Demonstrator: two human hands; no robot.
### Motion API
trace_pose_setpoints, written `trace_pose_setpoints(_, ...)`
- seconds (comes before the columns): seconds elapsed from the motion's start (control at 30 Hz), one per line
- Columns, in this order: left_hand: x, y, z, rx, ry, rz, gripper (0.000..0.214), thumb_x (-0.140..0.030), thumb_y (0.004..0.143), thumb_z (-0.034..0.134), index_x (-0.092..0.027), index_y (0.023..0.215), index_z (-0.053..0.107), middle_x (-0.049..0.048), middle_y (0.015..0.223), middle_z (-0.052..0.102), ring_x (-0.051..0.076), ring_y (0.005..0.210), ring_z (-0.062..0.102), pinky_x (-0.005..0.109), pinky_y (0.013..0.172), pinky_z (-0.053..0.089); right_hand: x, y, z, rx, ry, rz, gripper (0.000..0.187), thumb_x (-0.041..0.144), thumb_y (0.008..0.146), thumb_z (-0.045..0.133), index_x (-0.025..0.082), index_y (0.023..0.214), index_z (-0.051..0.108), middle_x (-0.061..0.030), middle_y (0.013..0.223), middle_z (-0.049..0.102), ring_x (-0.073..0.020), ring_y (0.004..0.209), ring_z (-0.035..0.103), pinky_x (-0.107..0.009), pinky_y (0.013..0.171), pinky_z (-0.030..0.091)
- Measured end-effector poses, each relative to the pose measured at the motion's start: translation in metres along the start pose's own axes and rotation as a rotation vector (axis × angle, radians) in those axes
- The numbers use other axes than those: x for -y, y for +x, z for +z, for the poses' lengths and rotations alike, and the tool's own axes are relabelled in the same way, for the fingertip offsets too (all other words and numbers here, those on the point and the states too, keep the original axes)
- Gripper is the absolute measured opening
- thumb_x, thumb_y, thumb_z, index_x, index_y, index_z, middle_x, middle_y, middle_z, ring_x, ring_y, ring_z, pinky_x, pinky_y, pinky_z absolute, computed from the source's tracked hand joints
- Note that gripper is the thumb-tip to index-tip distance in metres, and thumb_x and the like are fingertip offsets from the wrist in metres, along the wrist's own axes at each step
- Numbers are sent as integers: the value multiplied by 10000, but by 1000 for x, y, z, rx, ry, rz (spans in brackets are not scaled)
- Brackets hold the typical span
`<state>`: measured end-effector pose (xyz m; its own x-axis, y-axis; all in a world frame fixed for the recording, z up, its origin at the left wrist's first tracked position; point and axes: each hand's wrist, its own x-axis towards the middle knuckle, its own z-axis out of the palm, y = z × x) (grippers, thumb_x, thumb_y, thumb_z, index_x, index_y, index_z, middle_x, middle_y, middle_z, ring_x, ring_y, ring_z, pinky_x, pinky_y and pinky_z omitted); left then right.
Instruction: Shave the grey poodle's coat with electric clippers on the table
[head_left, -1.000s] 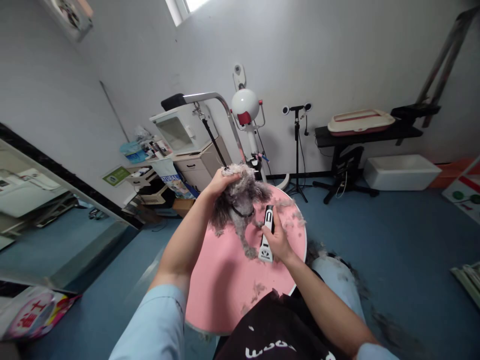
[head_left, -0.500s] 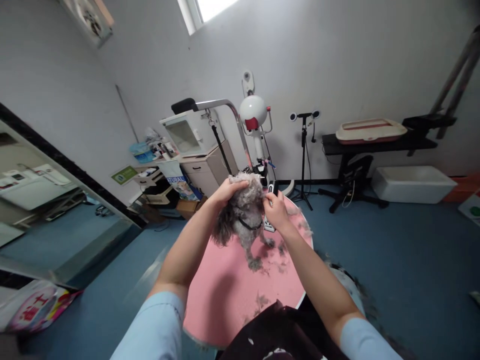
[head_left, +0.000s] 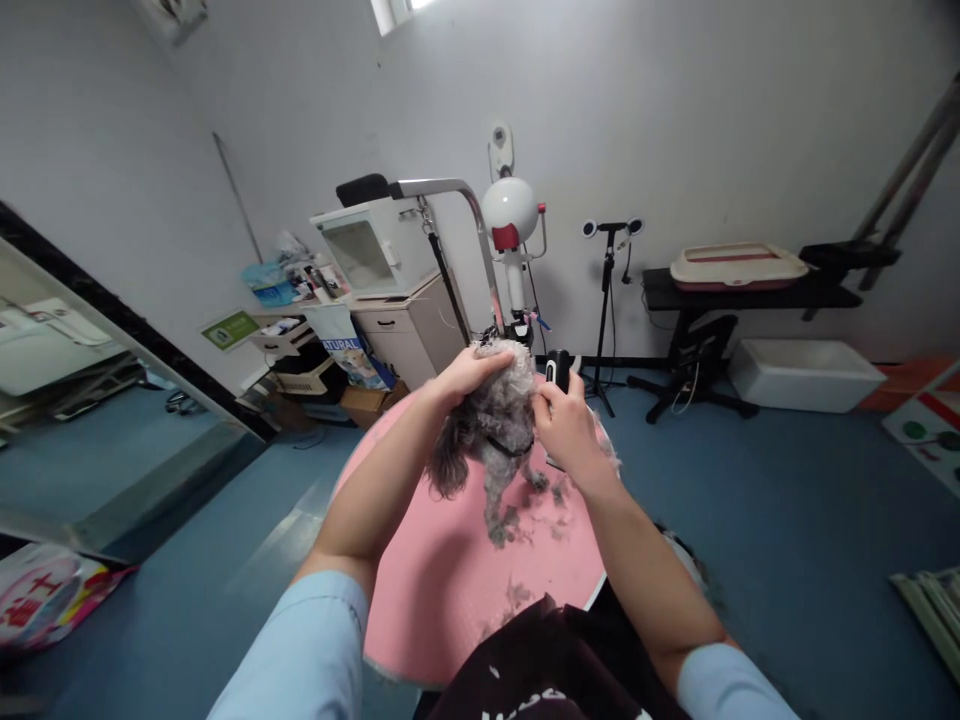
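A small grey curly dog [head_left: 491, 435] stands on a round pink grooming table [head_left: 442, 580]. My left hand [head_left: 465, 375] is closed over the top of the dog's head and holds it. My right hand [head_left: 564, 428] grips a black-and-white hair clipper [head_left: 557, 372] upright beside the dog's head, its black tip showing above my fingers. Clumps of cut grey fur [head_left: 544, 495] lie on the pink top around the dog's feet.
A metal grooming arm [head_left: 457, 215] with a leash rises behind the table. A white standing dryer [head_left: 510, 215], a cabinet [head_left: 405, 320], a light stand [head_left: 604, 300] and a black bench with a tray [head_left: 739, 265] line the wall. A mirror [head_left: 82, 420] leans at left.
My right hand has lifted the clipper from the dog's flank up to the side of its head. My left hand stays on the dog's head. The view shifted slightly.
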<state>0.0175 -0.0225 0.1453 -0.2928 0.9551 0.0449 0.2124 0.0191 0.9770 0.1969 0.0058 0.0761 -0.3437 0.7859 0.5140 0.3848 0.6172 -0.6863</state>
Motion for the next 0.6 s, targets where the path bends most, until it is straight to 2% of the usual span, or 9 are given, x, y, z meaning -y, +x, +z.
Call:
trace_pose_setpoints(0.13, -3, 5, 0, 11, 57, -22, 569, -582, 661, 747, -117, 989, 730, 102, 994, 742, 232, 907, 679, 326, 861, 509, 15, -13, 2, -122, -24, -36, 181, 342, 853, 631, 198, 945, 690, -148, 1445, 333, -327, 1199, 570, -464, 979, 495)
trace_pose_setpoints(0.2, -6, 8, 0, 25, 112, -17, 576, -605, 679, 716, -128, 1002, 728, 93, 1006, 741, 231, 919, 678, 323, 866, 509, 27, -12, 5, -90, -66, -92, 249, 394, 791, 711, 209, 956, 690, -133, 1497, 286, -346, 1220, 553, -469, 966, 507)
trace_pose_setpoints(0.3, -9, 11, -3, 45, 220, 0, 583, -639, 715, 657, -139, 1006, 729, 81, 1009, 740, 232, 927, 675, 322, 868, 513, 37, -1, 10, 0, -136, -100, 160, 340, 856, 634, 200, 907, 694, -129, 1494, 321, -314, 1101, 629, -457, 900, 537)
trace_pose_setpoints(0.4, -9, 12, -6, 37, 312, -18, 598, -667, 757, 589, -147, 1018, 727, 75, 1037, 738, 242, 960, 669, 311, 861, 518, 32, 10, 11, 32, -156, -59, 194, 274, 911, 528, 184, 870, 694, -144, 1454, 368, -289, 1020, 666, -444, 853, 548)
trace_pose_setpoints(0.53, -11, 12, -9, 13, 425, -44, 626, -688, 797, 514, -149, 1041, 719, 72, 1101, 725, 245, 1020, 657, 286, 888, 504, 25, 6, 12, -1, -136, -50, 214, 258, 919, 496, 172, 909, 691, -173, 1431, 370, -305, 1069, 648, -449, 867, 539)
trace_pose_setpoints(0.6, -13, 14, -9, -1, 492, -63, 645, -698, 814, 474, -150, 1054, 714, 78, 1132, 716, 246, 1046, 648, 285, 911, 492, 29, -1, 15, -46, -136, -66, 190, 303, 895, 560, 176, 952, 688, -177, 1465, 327, -323, 1116, 625, -460, 890, 531)
